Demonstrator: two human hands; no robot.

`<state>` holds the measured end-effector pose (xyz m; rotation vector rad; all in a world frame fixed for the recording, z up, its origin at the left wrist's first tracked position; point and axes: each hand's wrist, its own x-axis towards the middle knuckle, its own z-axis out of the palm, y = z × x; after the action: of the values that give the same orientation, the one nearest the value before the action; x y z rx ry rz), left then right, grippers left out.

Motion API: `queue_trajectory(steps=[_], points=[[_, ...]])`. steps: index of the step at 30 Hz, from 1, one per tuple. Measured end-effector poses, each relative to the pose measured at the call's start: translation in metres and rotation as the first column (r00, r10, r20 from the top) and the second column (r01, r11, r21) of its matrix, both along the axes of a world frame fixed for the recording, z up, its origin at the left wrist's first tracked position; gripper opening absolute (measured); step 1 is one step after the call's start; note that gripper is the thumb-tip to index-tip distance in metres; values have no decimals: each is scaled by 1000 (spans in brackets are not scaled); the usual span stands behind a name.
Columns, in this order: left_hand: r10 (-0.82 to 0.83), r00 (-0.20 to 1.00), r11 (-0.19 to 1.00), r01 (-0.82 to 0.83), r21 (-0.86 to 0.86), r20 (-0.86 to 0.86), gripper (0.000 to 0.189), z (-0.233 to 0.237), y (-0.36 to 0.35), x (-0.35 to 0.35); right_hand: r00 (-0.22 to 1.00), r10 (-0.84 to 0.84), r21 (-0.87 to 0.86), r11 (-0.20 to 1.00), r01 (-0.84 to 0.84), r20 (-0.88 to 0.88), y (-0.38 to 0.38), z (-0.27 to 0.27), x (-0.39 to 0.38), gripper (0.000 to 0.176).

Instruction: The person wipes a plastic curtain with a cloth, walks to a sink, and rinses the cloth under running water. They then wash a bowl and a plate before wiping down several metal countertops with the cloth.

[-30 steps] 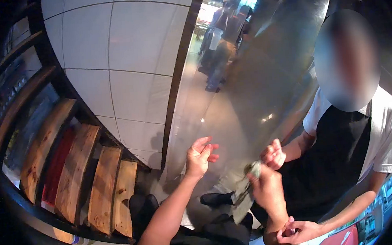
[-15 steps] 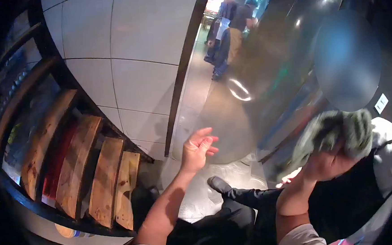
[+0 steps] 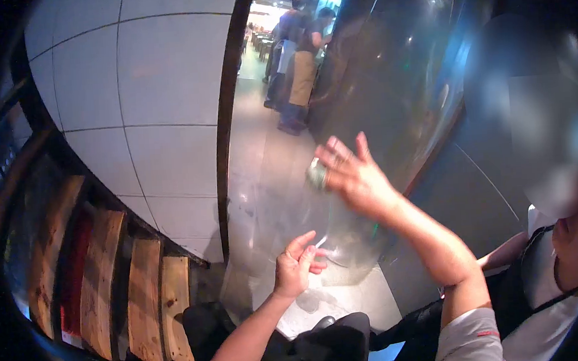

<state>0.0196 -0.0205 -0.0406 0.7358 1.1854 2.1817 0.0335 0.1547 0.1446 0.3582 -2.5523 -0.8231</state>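
My right hand (image 3: 355,180) is stretched forward over a clear, shiny sheet (image 3: 354,104) that hangs across the doorway. Its fingers are spread and press a grey-green cloth (image 3: 316,174) toward the sheet. Only a small edge of the cloth shows beside the fingers; the palm side is hidden. Lower and to the left, my left hand (image 3: 294,267) hovers close before the sheet with nothing in it, thumb and fingers apart.
A person (image 3: 553,277) in a pale top and dark apron is close on my right. Wooden steps or shelves (image 3: 103,284) curve along the left, beside a tiled wall (image 3: 163,75). Beyond the sheet stand people (image 3: 298,67). A dark door frame (image 3: 229,118) edges the opening.
My right hand has swung left and forward with the cloth, from beside the person to the sheet. My left hand is slightly lower. The view has turned right.
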Motion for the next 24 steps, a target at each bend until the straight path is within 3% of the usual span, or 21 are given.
queue_trajectory(steps=[5, 8, 10, 11, 14, 15, 17, 20, 21, 22, 24], points=[[-70, 995, 997, 71, 16, -68, 36, 12, -4, 24, 899, -93, 244, 946, 214, -427, 119, 164, -42, 36], [-54, 993, 996, 61, 65, -103, 35, -5, -8, 27, 689, -86, 244, 897, 367, -719, 140, 259, -43, 25], [-50, 994, 994, 59, 90, -96, 35, -16, -10, 24, 658, -9, 213, 942, 257, -753, 146, 293, -52, 22], [-46, 995, 994, 54, 97, -85, 34, -19, -10, 23, 791, -37, 118, 984, 137, -611, 141, 298, -52, 26], [-27, 995, 996, 35, 81, -100, 34, -13, -12, 17, 901, -173, -161, 980, 118, -398, 152, 261, -68, 26], [-18, 993, 997, 27, 76, -117, 34, -7, -10, 12, 898, 13, -150, 985, -88, -441, 156, 232, -69, 24], [-22, 995, 999, 27, 44, -98, 34, 2, -5, 4, 889, 73, -219, 957, -190, -453, 164, 172, -76, 27], [14, 992, 1000, -15, -10, -124, 35, 8, 3, -11, 960, 155, -11, 987, -162, -235, 101, 87, -59, 41], [16, 994, 1000, -18, -17, -106, 35, 8, 9, -17, 995, 41, -57, 997, -46, -88, 79, 49, -49, 41], [14, 996, 1000, -17, -25, -87, 36, 4, 16, -20, 993, 115, -310, 943, -120, -35, 65, 5, -31, 44], [-19, 999, 996, 16, -85, -41, 30, -18, 30, -20, 983, 128, -444, 894, -58, 130, 28, -60, 1, 53]])
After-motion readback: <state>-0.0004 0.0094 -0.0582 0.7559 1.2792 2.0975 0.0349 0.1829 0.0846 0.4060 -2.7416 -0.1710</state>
